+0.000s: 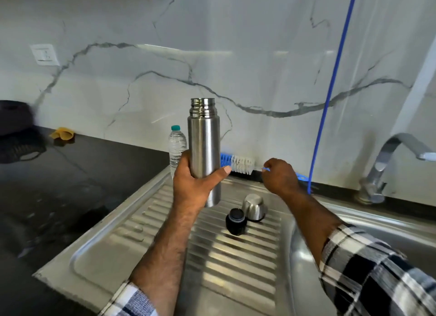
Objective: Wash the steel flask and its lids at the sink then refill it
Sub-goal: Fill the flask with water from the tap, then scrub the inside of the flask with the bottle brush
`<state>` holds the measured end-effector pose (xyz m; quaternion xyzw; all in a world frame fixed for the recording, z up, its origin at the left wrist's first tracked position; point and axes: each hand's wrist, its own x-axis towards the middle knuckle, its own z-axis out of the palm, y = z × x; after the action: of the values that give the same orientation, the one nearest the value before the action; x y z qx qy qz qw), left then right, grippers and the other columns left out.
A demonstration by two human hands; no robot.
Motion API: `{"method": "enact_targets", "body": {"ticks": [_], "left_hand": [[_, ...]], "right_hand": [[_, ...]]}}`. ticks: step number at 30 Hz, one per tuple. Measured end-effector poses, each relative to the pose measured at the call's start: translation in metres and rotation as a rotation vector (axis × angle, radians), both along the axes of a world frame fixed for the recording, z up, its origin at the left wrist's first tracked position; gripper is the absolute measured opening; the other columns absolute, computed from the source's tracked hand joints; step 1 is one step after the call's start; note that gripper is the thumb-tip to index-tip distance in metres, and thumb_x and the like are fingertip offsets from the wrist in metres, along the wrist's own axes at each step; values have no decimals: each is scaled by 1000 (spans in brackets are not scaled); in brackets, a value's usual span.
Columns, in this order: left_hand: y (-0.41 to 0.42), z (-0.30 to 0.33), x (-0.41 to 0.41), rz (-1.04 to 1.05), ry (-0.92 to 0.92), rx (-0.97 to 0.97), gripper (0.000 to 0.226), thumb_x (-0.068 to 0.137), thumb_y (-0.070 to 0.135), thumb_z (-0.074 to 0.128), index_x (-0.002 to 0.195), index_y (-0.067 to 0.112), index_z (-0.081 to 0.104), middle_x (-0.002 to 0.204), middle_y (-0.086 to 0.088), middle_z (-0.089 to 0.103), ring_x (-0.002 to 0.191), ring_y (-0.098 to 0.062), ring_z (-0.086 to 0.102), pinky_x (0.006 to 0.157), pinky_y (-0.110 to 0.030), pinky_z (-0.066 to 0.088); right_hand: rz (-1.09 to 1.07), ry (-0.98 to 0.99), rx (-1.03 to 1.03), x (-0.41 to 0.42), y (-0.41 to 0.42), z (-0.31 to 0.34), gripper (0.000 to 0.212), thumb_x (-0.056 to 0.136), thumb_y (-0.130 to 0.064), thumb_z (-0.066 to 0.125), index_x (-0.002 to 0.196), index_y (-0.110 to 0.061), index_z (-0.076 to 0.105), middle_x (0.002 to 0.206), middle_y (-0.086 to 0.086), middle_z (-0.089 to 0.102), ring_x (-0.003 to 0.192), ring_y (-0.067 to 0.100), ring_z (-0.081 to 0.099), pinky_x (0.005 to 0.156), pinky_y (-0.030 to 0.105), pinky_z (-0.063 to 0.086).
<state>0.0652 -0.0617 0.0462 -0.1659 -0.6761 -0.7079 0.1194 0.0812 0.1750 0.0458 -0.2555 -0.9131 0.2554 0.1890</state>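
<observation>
My left hand grips the lower half of the steel flask, which stands upright in the air above the drainboard with its threaded mouth open. My right hand is closed on the wire handle of a bottle brush with blue and white bristles, lying level along the wall behind the flask. On the ribbed drainboard below sit the flask's two lids: a steel cup lid, upside down, and a black inner stopper just left of it.
A clear plastic water bottle with a teal cap stands behind the flask. The sink basin and chrome tap are at right. A blue hose hangs down the marble wall. The black counter at left holds a yellow object.
</observation>
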Motion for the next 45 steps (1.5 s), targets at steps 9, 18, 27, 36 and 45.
{"method": "enact_targets", "body": {"ticks": [9, 18, 27, 36, 45], "left_hand": [[0, -11, -4, 12, 4, 117, 82, 62, 52, 97, 132, 29, 62, 108, 7, 77, 92, -8, 77, 74, -24, 63], [0, -15, 0, 53, 8, 102, 77, 63, 62, 91, 127, 31, 64, 106, 8, 78, 92, -11, 77, 78, -36, 66], [-4, 8, 40, 36, 26, 101, 58, 75, 29, 95, 124, 21, 66, 101, 4, 76, 85, -6, 75, 65, -15, 57], [61, 15, 123, -191, -8, 48, 62, 56, 47, 101, 106, 26, 70, 91, 3, 80, 80, -14, 76, 71, -33, 64], [112, -19, 154, -178, 11, -149, 56, 57, 30, 106, 95, 33, 65, 84, 14, 74, 65, 6, 65, 64, -23, 55]], "right_hand": [[-69, -340, 685, -43, 18, -22, 29, 99, -22, 52, 126, -16, 63, 126, 9, 65, 122, 33, 55, 102, 45, 42], [46, -275, 827, -25, -12, 14, 25, 98, -17, 53, 120, -16, 65, 119, 8, 64, 105, 32, 69, 88, 40, 50], [-61, 126, 151, 62, -40, 100, 21, 103, -33, 61, 111, -16, 70, 108, 7, 71, 88, 26, 62, 73, 32, 47], [-102, 276, 196, 256, 24, 180, 16, 94, -31, 76, 110, -34, 81, 102, 1, 80, 91, 24, 72, 82, 33, 57], [-193, 248, 372, 359, 86, 206, 17, 96, -23, 76, 107, -34, 83, 98, -4, 74, 88, 20, 64, 84, 34, 55]]}}
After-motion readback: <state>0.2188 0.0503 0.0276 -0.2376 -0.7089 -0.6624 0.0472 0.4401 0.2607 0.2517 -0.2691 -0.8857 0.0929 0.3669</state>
